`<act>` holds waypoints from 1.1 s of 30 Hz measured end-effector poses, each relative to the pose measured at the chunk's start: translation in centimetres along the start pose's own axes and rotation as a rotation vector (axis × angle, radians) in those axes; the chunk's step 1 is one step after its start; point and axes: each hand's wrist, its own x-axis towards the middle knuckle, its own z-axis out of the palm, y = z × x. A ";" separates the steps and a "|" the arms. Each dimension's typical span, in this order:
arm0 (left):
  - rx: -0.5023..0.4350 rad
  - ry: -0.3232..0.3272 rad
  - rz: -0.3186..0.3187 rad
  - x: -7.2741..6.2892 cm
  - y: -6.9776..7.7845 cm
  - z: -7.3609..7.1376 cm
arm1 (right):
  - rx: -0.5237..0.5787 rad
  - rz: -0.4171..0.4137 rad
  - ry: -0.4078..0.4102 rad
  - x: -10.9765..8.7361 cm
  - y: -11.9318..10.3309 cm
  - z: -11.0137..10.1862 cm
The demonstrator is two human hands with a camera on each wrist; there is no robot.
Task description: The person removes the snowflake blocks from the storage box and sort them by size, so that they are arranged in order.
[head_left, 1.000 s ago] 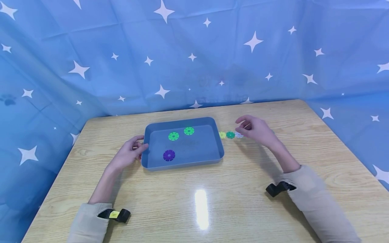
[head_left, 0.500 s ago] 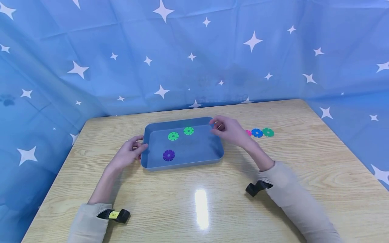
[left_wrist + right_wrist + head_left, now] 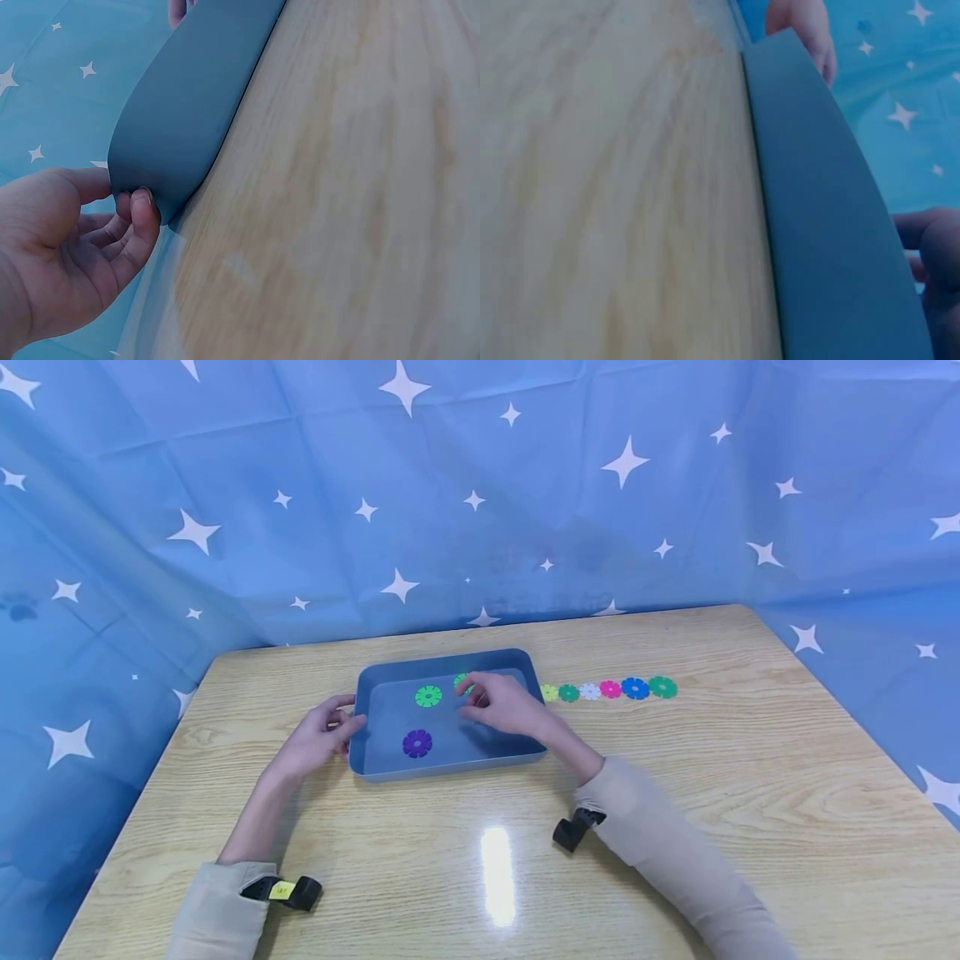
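Note:
A blue-grey tray lies on the table, its left wall pinched between my left hand's thumb and fingers. The left wrist view shows those fingertips on the tray's outer corner. My right hand hovers inside the tray, thumb and forefinger apart, with nothing visible between them. Its fingertips overlap a bright green snowflake disc and partly hide it. To the left lies another bright green snowflake disc, and nearer the front a purple snowflake disc. In the right wrist view the tray wall hides part of the right hand.
Right of the tray runs a row of snowflake discs: yellow, green, white, pink, blue and a last green one. A blue star-patterned cloth hangs behind the wooden table.
My right hand has moved left from above the disc row, over the tray's right wall, to the bright green disc inside. The left hand and tray have stayed in place.

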 end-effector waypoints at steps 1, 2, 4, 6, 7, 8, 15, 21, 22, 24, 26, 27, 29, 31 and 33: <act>0.001 0.000 -0.001 0.1 0.0 0.0 | -0.005 -0.006 -0.012 0.2 -0.1 0.3; 0.002 -0.001 0.000 0.1 0.0 0.0 | -0.009 -0.011 -0.022 0.3 -0.2 0.6; 0.000 -0.002 0.000 0.2 0.0 0.0 | -0.012 -0.015 -0.044 0.6 -0.4 1.1; -0.004 -0.004 0.005 0.2 0.1 0.0 | -0.011 -0.021 -0.064 0.9 -0.7 1.6; -0.006 -0.006 0.006 0.2 0.1 0.0 | -0.008 -0.022 -0.073 1.0 -0.8 1.8; -0.007 -0.007 0.008 0.2 0.2 0.0 | -0.008 -0.027 -0.081 1.2 -1.0 2.0; -0.005 -0.009 0.007 0.1 0.3 0.0 | -0.073 -0.068 -0.157 2.3 -2.4 3.7; -0.004 -0.005 0.005 0.1 0.2 0.0 | -0.192 -0.068 -0.170 2.7 -3.2 4.5; -0.003 -0.004 0.006 0.1 0.2 0.0 | -0.197 -0.063 -0.167 2.7 -3.3 4.5; -0.001 -0.002 0.005 0.0 0.2 0.0 | -0.192 -0.051 -0.158 2.6 -3.4 4.6; 0.001 -0.001 0.006 -0.1 0.3 0.0 | -0.159 -0.027 -0.147 2.6 -3.5 4.6; 0.004 0.000 0.006 -0.1 0.3 0.0 | -0.137 -0.016 -0.142 2.5 -3.5 4.5; 0.009 0.000 0.006 -0.1 0.4 0.0 | -0.096 0.004 -0.132 2.5 -3.4 4.4; 0.007 -0.001 0.007 -0.2 0.4 0.0 | -0.053 0.020 -0.127 2.4 -3.2 4.3; 0.004 -0.003 0.007 -0.2 0.3 0.0 | -0.028 0.024 -0.125 2.3 -3.0 4.1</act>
